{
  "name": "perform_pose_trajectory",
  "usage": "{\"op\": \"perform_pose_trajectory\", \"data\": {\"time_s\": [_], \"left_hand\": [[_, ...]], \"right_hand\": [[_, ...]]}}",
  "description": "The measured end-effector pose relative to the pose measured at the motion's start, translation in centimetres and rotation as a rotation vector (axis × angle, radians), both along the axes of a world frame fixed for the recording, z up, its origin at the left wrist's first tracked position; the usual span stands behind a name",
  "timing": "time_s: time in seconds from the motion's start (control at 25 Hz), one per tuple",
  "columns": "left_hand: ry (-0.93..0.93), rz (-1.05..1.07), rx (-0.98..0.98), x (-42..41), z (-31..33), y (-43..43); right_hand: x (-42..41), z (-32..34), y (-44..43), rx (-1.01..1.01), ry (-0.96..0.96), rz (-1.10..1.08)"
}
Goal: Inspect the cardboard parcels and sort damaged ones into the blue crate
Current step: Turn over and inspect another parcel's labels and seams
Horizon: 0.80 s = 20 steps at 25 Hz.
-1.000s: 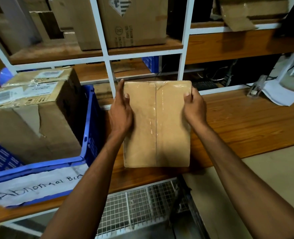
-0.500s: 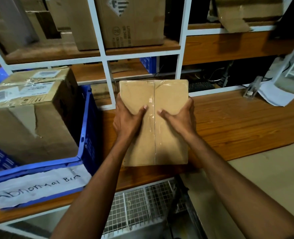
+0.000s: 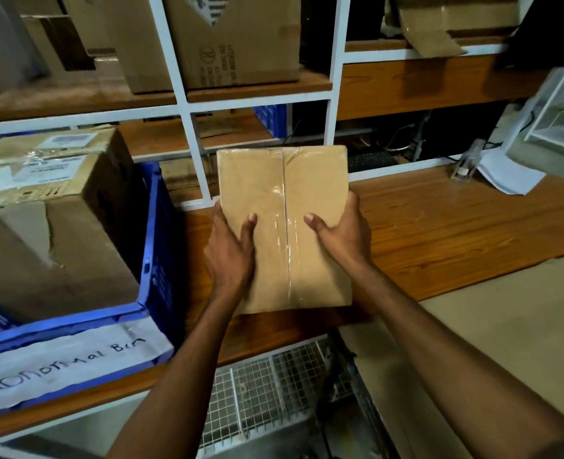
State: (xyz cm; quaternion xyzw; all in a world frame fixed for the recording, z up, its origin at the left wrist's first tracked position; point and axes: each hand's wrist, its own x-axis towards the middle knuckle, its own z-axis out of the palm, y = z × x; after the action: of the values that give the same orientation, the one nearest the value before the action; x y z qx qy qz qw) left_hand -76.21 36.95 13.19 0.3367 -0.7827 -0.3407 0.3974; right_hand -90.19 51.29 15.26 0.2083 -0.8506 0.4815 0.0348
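Note:
A flat brown cardboard parcel (image 3: 284, 193), taped down its middle seam, is held above the wooden bench (image 3: 456, 226). My left hand (image 3: 231, 250) grips its left edge, thumb on the top face. My right hand (image 3: 340, 236) grips its right edge the same way. The fingers of both hands are hidden under the parcel. To the left stands the blue crate (image 3: 156, 246) with a white label reading "Abnormal Bin". Inside it sits a large torn cardboard box (image 3: 42, 233) with shipping labels on top.
A white-framed shelf rack (image 3: 191, 140) rises behind the bench with several cardboard boxes (image 3: 234, 41) on its shelves. Papers (image 3: 509, 173) and a small clear object lie at the bench's right end. A wire-mesh basket (image 3: 274, 385) sits below the bench edge.
Both hands slid from the parcel's upper sides down to its middle, thumbs coming onto the top face. The parcel now sits slightly closer to me and tilted a little.

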Motion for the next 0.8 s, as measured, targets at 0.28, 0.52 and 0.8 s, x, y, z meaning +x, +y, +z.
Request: {"op": "perform_pose_trajectory", "data": {"time_s": [0.28,0.52,0.8], "left_hand": [[0.032,0.172,0.037,-0.1,0.9,0.0],[0.006,0.241,0.105,-0.4,1.0,-0.5],[-0.041,0.100,0.178,-0.2,-0.1,1.2]], "right_hand": [[-0.5,0.1,0.7,-0.112,0.023,-0.061],[-0.7,0.5,0.8,-0.141,0.005,-0.150],[0.1,-0.8,0.6,-0.046,-0.111,-0.003]]}}
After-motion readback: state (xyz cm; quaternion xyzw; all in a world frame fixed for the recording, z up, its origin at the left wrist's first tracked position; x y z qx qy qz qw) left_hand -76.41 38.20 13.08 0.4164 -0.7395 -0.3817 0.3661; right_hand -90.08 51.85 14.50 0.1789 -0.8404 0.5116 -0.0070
